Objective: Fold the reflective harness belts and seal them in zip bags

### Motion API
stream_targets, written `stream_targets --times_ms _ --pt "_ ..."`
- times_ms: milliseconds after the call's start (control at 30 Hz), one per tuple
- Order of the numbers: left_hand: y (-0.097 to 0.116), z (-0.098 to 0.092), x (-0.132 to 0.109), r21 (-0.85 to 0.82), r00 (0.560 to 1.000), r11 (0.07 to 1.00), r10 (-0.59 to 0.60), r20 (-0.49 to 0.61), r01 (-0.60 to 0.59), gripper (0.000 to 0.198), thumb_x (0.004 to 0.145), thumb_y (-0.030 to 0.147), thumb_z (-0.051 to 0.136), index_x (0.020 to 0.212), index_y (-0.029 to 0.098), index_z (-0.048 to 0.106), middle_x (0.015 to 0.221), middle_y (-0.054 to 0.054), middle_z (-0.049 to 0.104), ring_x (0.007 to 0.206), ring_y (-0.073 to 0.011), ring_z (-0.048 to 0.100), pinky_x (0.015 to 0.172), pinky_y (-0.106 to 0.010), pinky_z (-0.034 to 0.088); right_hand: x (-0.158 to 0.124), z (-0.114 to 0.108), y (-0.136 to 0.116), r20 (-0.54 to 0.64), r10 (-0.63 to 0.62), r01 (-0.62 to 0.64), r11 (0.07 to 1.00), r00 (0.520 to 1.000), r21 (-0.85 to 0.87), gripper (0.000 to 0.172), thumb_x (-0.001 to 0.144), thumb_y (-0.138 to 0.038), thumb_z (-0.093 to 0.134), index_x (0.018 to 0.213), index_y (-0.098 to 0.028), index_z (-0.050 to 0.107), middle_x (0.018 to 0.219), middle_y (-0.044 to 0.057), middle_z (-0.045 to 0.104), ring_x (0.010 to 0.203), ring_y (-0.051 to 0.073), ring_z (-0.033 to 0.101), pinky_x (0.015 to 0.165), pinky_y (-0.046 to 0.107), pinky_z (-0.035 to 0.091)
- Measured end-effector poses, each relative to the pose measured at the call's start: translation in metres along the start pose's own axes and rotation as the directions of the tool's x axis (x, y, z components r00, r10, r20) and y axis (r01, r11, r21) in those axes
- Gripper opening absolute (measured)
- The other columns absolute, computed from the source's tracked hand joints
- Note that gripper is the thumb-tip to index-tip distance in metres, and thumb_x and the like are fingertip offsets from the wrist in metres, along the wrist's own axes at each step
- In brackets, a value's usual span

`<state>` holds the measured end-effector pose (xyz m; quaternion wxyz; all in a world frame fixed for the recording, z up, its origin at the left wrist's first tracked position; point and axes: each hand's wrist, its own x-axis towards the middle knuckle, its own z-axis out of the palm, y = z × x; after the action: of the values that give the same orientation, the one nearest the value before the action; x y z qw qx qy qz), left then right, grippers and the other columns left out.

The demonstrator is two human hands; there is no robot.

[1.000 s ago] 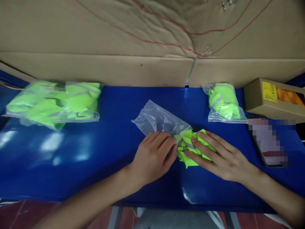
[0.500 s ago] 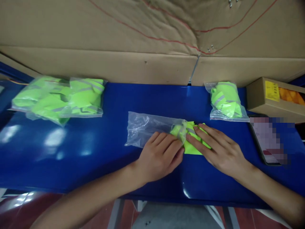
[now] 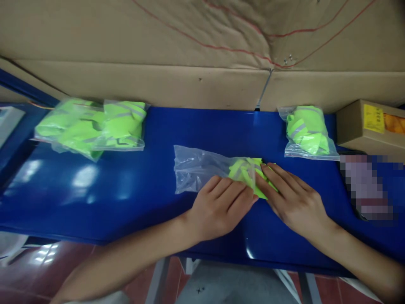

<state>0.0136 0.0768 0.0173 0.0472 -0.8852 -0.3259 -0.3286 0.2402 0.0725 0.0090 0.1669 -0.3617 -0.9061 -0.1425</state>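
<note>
A clear plastic bag [image 3: 196, 171] lies flat on the blue table [image 3: 126, 194], its mouth facing right. A folded neon green cloth with grey reflective strips [image 3: 242, 171] sits partly inside that mouth. My left hand [image 3: 221, 209] rests on the near edge of the bag's mouth, fingers together and closed on the plastic, thumb hidden. My right hand [image 3: 294, 202] lies flat on the part of the green cloth that sticks out, fingers stretched and pressing it leftward.
Filled bags of the same green cloth [image 3: 95, 128] lie at the back left, and one more filled bag [image 3: 305, 131] at the back right. A cardboard box [image 3: 360, 122] and a phone [image 3: 363, 185] are at the right. Cardboard sheeting [image 3: 190, 84] walls the back.
The green cloth has slid left, further into the bag. The bag, first raised and crumpled, now lies flat and stretched to the left. Both hands followed a little leftward.
</note>
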Motion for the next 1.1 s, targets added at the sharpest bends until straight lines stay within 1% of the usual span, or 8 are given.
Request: stream_targets --times_ms 100,233,400,567,667,800,967,1100 --pt "-0.003 -0.004 0.0 0.058 1.0 0.998 0.026 -0.017 -0.025 0.014 0.091 0.02 0.073 0.102 0.015 0.065 0.082 -0.001 0.072 0.072 -0.0176 0.062 0.066 -0.035 0.04 -0.003 0.0 0.003 0.0 0.04 -0.04 0.999 0.999 0.01 0.043 0.098 -0.008 0.06 0.141 -0.01 0.059 0.135 0.018 0.069 0.121 0.035 0.068 0.092 0.044 0.06" --pt "-0.002 -0.007 0.002 0.113 0.999 0.992 -0.048 -0.012 0.049 0.016 0.093 0.021 0.067 0.079 0.02 0.061 0.066 0.002 0.061 0.064 -0.017 0.055 0.062 -0.036 0.037 -0.003 -0.004 0.0 0.025 0.04 -0.039 0.998 0.999 -0.041 0.05 0.097 -0.007 0.059 0.147 -0.012 0.055 0.136 0.017 0.068 0.122 0.035 0.068 0.092 0.044 0.06" --pt "0.011 0.001 0.003 0.131 1.0 0.991 0.018 0.002 -0.018 0.023 0.092 0.018 0.065 0.071 0.021 0.058 0.062 0.002 0.056 0.058 -0.0157 0.05 0.056 -0.036 0.033 0.0 -0.006 -0.009 0.032 0.009 -0.006 0.997 0.999 -0.072 0.039 0.096 -0.008 0.062 0.135 -0.009 0.064 0.133 0.019 0.07 0.12 0.038 0.069 0.092 0.046 0.06" --pt "0.012 -0.007 0.006 0.113 0.992 0.986 0.125 0.006 -0.125 0.008 0.095 0.026 0.069 0.09 0.019 0.068 0.082 0.001 0.07 0.073 -0.0156 0.062 0.067 -0.035 0.043 -0.004 -0.004 -0.004 -0.002 0.008 -0.008 1.0 1.0 -0.011 0.037 0.097 -0.011 0.064 0.134 -0.008 0.064 0.133 0.018 0.07 0.12 0.035 0.069 0.093 0.043 0.06" --pt "0.004 -0.024 0.01 0.094 0.997 0.993 0.062 0.037 -0.065 0.021 0.097 0.041 0.067 0.103 0.021 0.069 0.106 -0.003 0.075 0.097 -0.0212 0.069 0.085 -0.039 0.046 -0.007 -0.003 0.002 -0.017 0.002 -0.001 0.998 1.0 0.057 0.038 0.097 -0.01 0.062 0.135 -0.009 0.063 0.135 0.017 0.069 0.124 0.034 0.067 0.097 0.043 0.059" --pt "-0.006 -0.034 0.011 0.016 0.961 1.0 0.0 0.277 -0.005 0.056 0.096 0.056 0.063 0.134 0.014 0.059 0.136 -0.014 0.068 0.127 -0.0336 0.062 0.107 -0.052 0.044 -0.007 -0.003 0.005 -0.028 -0.004 0.01 0.979 1.0 0.201 0.036 0.098 -0.011 0.056 0.134 -0.01 0.065 0.132 0.017 0.071 0.124 0.032 0.068 0.097 0.041 0.06" --pt "-0.014 -0.025 0.007 -0.078 0.938 0.997 0.033 0.346 -0.006 0.05 0.1 0.042 0.062 0.138 0.009 0.053 0.135 -0.015 0.068 0.118 -0.0284 0.069 0.099 -0.046 0.053 -0.005 -0.006 0.005 -0.017 -0.015 0.02 0.917 1.0 0.4 0.039 0.099 -0.017 0.057 0.137 -0.013 0.063 0.127 0.015 0.073 0.12 0.027 0.07 0.101 0.039 0.059" --pt "-0.018 -0.021 0.01 -0.297 0.934 0.95 0.015 0.357 0.099 0.06 0.094 0.058 0.066 0.133 0.014 0.055 0.123 -0.011 0.074 0.108 -0.0261 0.072 0.094 -0.042 0.056 -0.003 -0.009 0.0 -0.005 0.076 -0.059 0.811 0.997 0.581 0.045 0.098 -0.021 0.061 0.142 -0.018 0.058 0.121 0.011 0.076 0.108 0.024 0.075 0.093 0.035 0.063"
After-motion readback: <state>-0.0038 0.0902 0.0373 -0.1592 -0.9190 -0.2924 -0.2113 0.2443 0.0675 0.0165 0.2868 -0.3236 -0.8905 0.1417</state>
